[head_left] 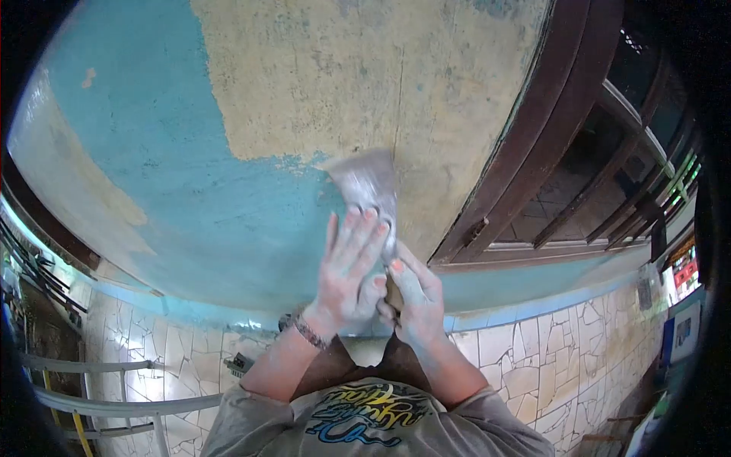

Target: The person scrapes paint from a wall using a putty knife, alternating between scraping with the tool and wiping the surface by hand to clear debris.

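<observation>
A wide metal scraper meets the wall where blue paint borders a bare beige patch. Its handle is wrapped in the fingers of my right hand. My left hand lies with its fingers stretched out flat against the blade, pressing on it from below. Pale dust coats both hands. A bracelet circles my left wrist. Part of the handle is hidden behind my fingers.
To the right is a brown wooden window frame with bars. Metal rails stand at lower left. Below is a floor of irregular pale tiles. A small dark object lies on the floor left of my body.
</observation>
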Demonstrator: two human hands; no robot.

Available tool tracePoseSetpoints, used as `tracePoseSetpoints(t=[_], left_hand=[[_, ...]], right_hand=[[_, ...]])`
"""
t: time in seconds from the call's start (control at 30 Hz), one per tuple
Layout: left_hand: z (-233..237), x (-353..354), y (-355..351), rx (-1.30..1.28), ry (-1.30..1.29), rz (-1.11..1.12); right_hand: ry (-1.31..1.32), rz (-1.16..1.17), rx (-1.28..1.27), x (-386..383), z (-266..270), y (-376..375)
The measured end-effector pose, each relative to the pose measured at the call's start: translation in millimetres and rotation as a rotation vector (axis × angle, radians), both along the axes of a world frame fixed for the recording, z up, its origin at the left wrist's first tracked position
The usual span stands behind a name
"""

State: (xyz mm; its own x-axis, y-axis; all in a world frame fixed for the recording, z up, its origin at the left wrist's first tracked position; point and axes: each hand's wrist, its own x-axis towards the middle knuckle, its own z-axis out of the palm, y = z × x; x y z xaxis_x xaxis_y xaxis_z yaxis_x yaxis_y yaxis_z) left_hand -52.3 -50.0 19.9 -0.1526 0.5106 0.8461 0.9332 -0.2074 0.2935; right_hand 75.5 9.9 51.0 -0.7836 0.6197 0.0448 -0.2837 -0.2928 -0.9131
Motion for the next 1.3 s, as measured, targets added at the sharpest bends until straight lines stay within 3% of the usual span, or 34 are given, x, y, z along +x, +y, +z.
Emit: tracePoseSetpoints(t=[0.1, 0.2, 0.3, 0.43, 0.57, 0.67, 0.87, 0.97, 1.17, 1.3], left_hand=[[32, -17, -4, 0.014, 0.070, 0.068], [22, -8, -11, -0.079, 0.056, -0.005], [6, 4, 2, 0.075, -0.120, -0.043], [36, -12, -6, 0.045, 0.046, 0.107], [12, -8, -34, 0.028, -0.022, 0.007], [10, -16, -36, 0.132, 0.014, 0.298], [77, -68, 20, 0.023, 0.315, 0.569], [103, -64, 60, 0.281, 0.468, 0.665], [161, -17, 112, 0.148, 0.531, 0.532], [115, 0, 125, -0.042, 0.770, 0.389]], right_hand=[[0.046, 0.024, 0.060, -13, 26, 3], [-0.063, 0.013, 0.026, 5, 23, 5], [-0.144, -0.017, 0.058, 1, 28, 3], [-0.053, 0.064, 0.091, -11, 40, 15], [-0.099, 0.138, 0.157, 19, 7, 8], [-0.184, 0.155, 0.012, 50, -51, 1], [-0.394, 0.007, -0.160, 112, -105, -19], [-0.390, -0.095, -0.172, 127, -110, -22], [-0.334, -0.151, -0.083, 126, -112, -7], [-0.353, -0.140, -0.065, 125, -95, 6]])
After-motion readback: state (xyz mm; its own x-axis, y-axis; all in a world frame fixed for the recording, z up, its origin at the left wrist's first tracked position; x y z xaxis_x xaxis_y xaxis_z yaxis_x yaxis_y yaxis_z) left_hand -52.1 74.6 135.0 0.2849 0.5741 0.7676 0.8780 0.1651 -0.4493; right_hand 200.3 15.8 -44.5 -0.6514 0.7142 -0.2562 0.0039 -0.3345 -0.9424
